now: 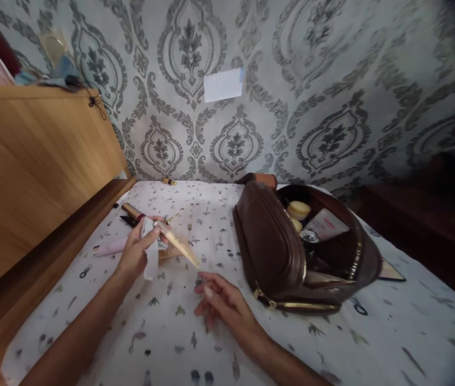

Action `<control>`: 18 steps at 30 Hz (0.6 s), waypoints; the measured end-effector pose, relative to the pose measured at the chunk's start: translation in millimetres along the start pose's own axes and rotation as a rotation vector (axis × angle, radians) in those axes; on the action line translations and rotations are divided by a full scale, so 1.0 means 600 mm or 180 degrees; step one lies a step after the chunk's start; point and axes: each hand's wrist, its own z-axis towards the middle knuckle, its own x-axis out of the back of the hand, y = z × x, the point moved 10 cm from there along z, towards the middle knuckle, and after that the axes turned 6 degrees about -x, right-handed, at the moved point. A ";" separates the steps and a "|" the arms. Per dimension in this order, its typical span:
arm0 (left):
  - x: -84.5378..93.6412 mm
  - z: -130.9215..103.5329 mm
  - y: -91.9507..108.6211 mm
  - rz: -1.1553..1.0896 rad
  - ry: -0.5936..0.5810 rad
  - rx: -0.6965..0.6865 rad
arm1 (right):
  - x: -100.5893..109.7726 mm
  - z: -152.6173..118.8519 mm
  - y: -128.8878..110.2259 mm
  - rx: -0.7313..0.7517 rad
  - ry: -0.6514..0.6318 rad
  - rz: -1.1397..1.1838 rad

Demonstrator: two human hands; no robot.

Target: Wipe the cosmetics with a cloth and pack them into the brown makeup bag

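My left hand (136, 249) is closed around a slim pale yellow tube (183, 250), which slants down to the right. A white tissue or wipe (153, 262) hangs from the same hand. Just beyond the tube's tapered end is my right hand (227, 305), palm turned inward, with loosely bent fingers apart and nothing in them. Past my left hand lie a brown-gold stick (131, 210) and a dark slim item, both partly covered. A pink tube (109, 247) rests on the cloth beside my left wrist. Some flat tan thing shows under the held tube.
An open brown bag (269, 241) stands at the right, holding yellow-lidded jars (298, 209) and a pink-white packet (326, 225). Behind it lies a brown cylinder (265, 180). A small black-gold item (169, 182) sits near the patterned wall. A wooden cabinet (38, 177) borders the left.
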 end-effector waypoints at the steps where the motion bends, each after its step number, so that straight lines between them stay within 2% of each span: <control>1: -0.012 -0.013 -0.007 -0.0043 -0.0095 0.0116 | 0.002 0.001 -0.003 0.0011 0.0021 0.0111; 4: -0.046 -0.047 -0.030 -0.0251 -0.0377 0.0306 | -0.002 0.003 -0.003 -0.0049 -0.0083 0.0201; 7: -0.076 -0.067 -0.047 -0.0354 -0.0721 0.0220 | -0.005 0.004 0.007 -0.0175 -0.0162 0.0112; 10: -0.089 -0.073 -0.055 -0.0250 -0.0955 0.0085 | -0.001 0.005 0.012 -0.0173 -0.0068 0.0034; 13: -0.081 -0.068 -0.057 0.0095 -0.1009 -0.0003 | 0.012 0.005 0.004 0.0049 0.0144 -0.0083; 18: -0.038 -0.056 -0.066 0.0852 -0.1051 -0.0067 | 0.050 0.006 -0.009 0.0583 0.0690 -0.0571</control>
